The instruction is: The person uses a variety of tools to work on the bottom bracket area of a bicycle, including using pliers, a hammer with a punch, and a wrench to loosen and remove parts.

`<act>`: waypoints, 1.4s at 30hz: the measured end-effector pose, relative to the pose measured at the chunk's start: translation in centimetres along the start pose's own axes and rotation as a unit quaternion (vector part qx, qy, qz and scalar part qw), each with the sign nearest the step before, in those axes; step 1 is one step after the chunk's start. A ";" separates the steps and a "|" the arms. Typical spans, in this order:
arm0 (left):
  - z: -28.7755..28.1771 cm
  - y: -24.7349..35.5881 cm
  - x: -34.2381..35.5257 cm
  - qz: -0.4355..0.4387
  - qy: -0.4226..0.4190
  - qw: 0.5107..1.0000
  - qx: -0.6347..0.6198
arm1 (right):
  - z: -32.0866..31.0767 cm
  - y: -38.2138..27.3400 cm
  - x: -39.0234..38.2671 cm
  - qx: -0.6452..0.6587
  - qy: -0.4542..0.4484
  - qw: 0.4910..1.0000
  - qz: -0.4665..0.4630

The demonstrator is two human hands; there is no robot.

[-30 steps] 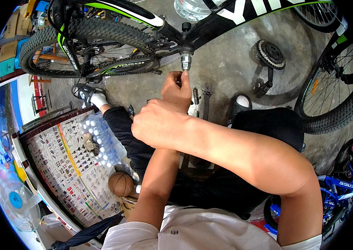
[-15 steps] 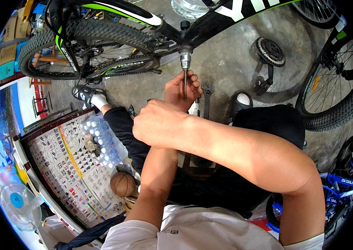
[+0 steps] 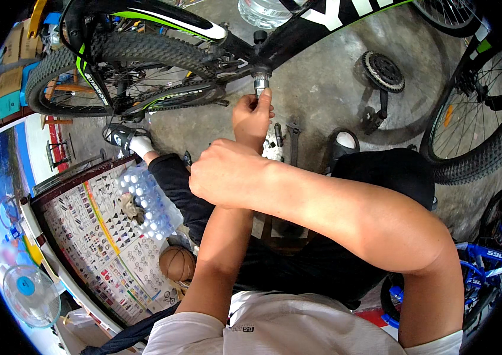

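Note:
My left hand (image 3: 252, 118) reaches up to the frame's bottom bracket (image 3: 261, 66), its fingers and thumb closed around the lower end of a silver cylindrical tool (image 3: 261, 81) that sticks out there. The rest of the tool is covered by the hand. Crossing over my left forearm, my right hand (image 3: 218, 174) is closed in a fist; anything inside it is hidden. The black, white and green bicycle frame (image 3: 298, 38) spans the top of the view. An adjustable wrench (image 3: 293, 139) lies on the floor just right of my left hand.
A crankset with chainring (image 3: 384, 74) lies on the concrete floor to the right, near a bicycle wheel (image 3: 476, 130). At left are a printed parts chart (image 3: 103, 236), wrapped bottles (image 3: 150, 201), a basketball (image 3: 176, 263) and a fan (image 3: 31, 296). A blue bicycle (image 3: 488, 260) stands at lower right.
My left hand has shifted up along the tool, from its thin rod to nearer the bottom bracket, and turned so its back shows. My right fist stays in about the same place.

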State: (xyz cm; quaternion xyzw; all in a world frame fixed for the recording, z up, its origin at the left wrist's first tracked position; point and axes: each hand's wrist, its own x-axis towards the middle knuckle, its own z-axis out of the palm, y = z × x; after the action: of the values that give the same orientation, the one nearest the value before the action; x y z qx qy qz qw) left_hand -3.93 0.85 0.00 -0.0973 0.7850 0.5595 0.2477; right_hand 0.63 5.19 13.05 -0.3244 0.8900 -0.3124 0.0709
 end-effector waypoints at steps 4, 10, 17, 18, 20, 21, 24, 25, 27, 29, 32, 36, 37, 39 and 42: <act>-0.4 -1.1 -1.1 0.016 0.008 0.999 -0.030 | -0.1 0.0 -0.1 -0.002 0.011 1.000 0.004; 0.1 -2.0 -2.4 0.135 0.153 0.963 0.176 | 0.5 -0.3 -0.2 -0.027 -0.001 1.000 0.005; 1.0 -0.1 -3.9 0.123 0.213 0.935 0.255 | 0.6 -0.5 -0.2 -0.016 0.070 0.997 0.031; 1.0 0.0 -4.3 0.106 0.206 0.939 0.254 | 0.3 -0.6 -0.5 -0.029 0.065 0.996 0.045; 0.9 0.1 -5.2 0.081 0.200 0.938 0.271 | -0.6 -1.2 -1.1 -0.056 0.068 0.991 0.096; 1.0 -0.1 -5.4 0.073 0.200 0.933 0.289 | -1.0 -1.5 -1.4 -0.070 0.076 0.986 0.131; 1.2 -0.7 -5.6 0.089 0.206 0.937 0.268 | -2.2 -1.9 -1.8 -0.072 0.055 0.983 0.159; 1.2 -0.9 -5.5 0.103 0.203 0.942 0.248 | -2.4 -1.8 -1.8 -0.061 0.030 0.986 0.150; 1.4 -1.1 -5.1 0.122 0.212 0.943 0.227 | -2.5 -1.5 -1.7 -0.036 -0.021 0.990 0.134; 1.6 -1.3 -4.9 0.111 0.210 0.942 0.237 | -2.4 -1.0 -1.6 -0.011 -0.071 0.991 0.115; 1.9 -1.4 -4.9 0.076 0.187 0.946 0.253 | -2.2 1.1 -1.5 0.046 -0.107 0.991 0.070; 1.8 -1.6 -4.8 0.088 0.166 0.968 0.166 | -3.1 9.4 -3.4 0.197 -0.309 0.928 0.067; 1.7 -1.7 -4.8 0.092 0.160 0.972 0.147 | -3.3 12.2 -4.2 0.146 -0.327 0.923 0.141; 1.6 -1.7 -4.6 0.090 0.153 0.976 0.128 | -3.4 18.4 -6.0 0.048 -0.293 0.928 0.223; 1.8 -1.4 -4.5 0.029 0.149 0.987 0.062 | -1.0 26.1 -8.5 0.020 -0.024 0.905 0.424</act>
State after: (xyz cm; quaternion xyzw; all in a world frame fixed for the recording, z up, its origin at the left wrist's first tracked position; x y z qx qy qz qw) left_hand 1.05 1.48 0.58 -0.1409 0.8486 0.4963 0.1174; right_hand -7.00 26.46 -2.53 0.0780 0.9352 -0.2624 0.2246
